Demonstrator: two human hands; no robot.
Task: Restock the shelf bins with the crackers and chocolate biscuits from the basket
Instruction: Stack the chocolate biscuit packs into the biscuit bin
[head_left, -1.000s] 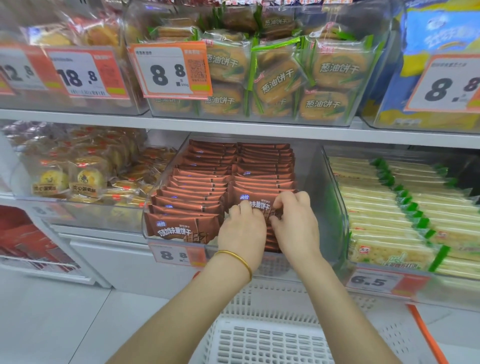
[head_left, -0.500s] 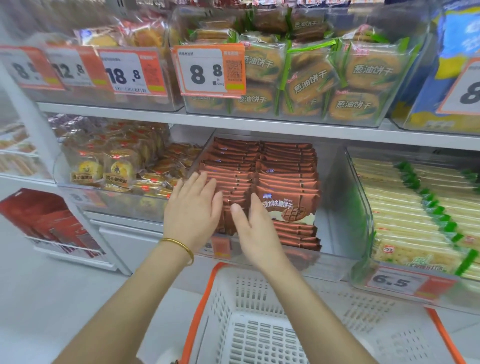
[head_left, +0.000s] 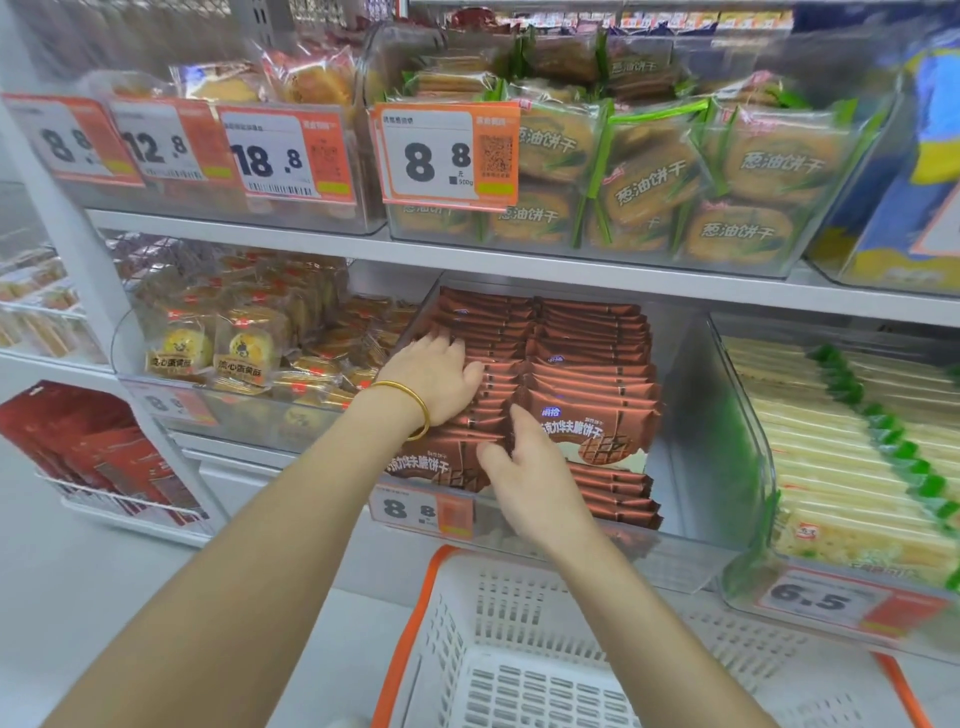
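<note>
My left hand (head_left: 436, 376) lies flat on the left row of chocolate biscuits (head_left: 587, 358), fingers straight and a little spread, gripping nothing. My right hand (head_left: 524, 467) sits lower, between the two rows. Its fingers are loose and the index tip touches the front pack (head_left: 597, 426) of the right row. It seems to hold nothing, though its fingertips are partly hidden. The brown packs stand in the clear bin (head_left: 696, 426) on the middle shelf. The crackers (head_left: 831, 447) lie stacked just to its right. The white basket (head_left: 519, 613) sits below my wrists.
</note>
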